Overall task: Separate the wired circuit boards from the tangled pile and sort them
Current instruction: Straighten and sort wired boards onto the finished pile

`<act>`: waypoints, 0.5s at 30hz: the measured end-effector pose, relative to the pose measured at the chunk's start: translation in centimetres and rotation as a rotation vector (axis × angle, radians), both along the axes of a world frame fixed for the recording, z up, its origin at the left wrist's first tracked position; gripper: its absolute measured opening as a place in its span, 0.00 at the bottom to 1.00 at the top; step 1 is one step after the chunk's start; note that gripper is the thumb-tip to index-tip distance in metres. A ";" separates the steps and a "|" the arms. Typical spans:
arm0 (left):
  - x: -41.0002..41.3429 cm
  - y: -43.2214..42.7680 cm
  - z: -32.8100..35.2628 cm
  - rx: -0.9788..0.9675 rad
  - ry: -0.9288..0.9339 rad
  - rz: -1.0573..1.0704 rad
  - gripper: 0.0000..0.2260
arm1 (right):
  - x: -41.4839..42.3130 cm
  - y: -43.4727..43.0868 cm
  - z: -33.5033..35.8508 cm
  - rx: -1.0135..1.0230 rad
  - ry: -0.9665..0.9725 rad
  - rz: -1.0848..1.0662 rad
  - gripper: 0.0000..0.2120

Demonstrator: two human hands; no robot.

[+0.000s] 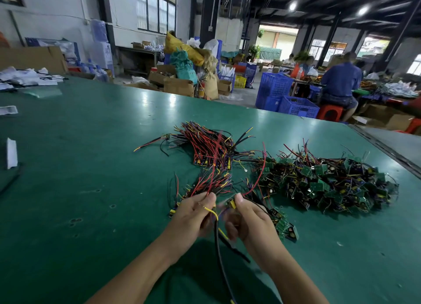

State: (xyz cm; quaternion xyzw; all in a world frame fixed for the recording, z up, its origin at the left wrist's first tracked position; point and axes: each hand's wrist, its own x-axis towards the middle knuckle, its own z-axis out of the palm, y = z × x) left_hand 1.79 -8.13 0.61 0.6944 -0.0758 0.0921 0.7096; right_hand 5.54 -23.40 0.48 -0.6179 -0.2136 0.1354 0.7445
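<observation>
1. A white folded scrap of paper (11,153) is lying at the left edge of the green matted worktop (91,144), well apart from the work.
2. Beyond the worktop, blue plastic crates (284,96) are standing on the floor near a person in a blue shirt (341,80) who is sitting on a red stool (330,112). Brown cardboard boxes (177,86) are sitting farther left.
3. A neater bundle of red, black and yellow wired boards (209,148) is lying at the far centre, its wires fanning away leftward.
4. A large tangled pile of small green circuit boards (330,183) is lying on the right, with stray wires crossing between it and the bundle.
5. The left hand (193,215) is gripping a sheaf of red and black wires (205,185), fingers curled round them.
6. The right hand (248,219) is pinching a small board with a yellow part (232,203), which is blurred.
7. A black cable with yellow ends (218,246) is hanging between the hands, in front of the wrists.
8. A few loose green boards (284,226) are lying just beside the right hand.
</observation>
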 end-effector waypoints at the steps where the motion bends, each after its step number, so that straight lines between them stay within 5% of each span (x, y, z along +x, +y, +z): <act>1: 0.2 0.3 -0.2 0.045 -0.009 0.060 0.19 | 0.1 -0.1 0.0 0.003 -0.016 -0.019 0.20; 7: 0.9 1.3 -1.3 0.315 -0.130 0.281 0.23 | 0.4 -0.4 0.5 0.016 -0.115 -0.084 0.12; 12: 1.0 1.2 -1.6 0.351 -0.136 0.278 0.19 | 0.2 -0.6 0.8 -0.106 -0.235 -0.150 0.06; 15: 1.1 1.3 -1.7 0.396 -0.174 0.293 0.17 | 0.4 -0.5 0.7 -0.233 -0.347 -0.209 0.16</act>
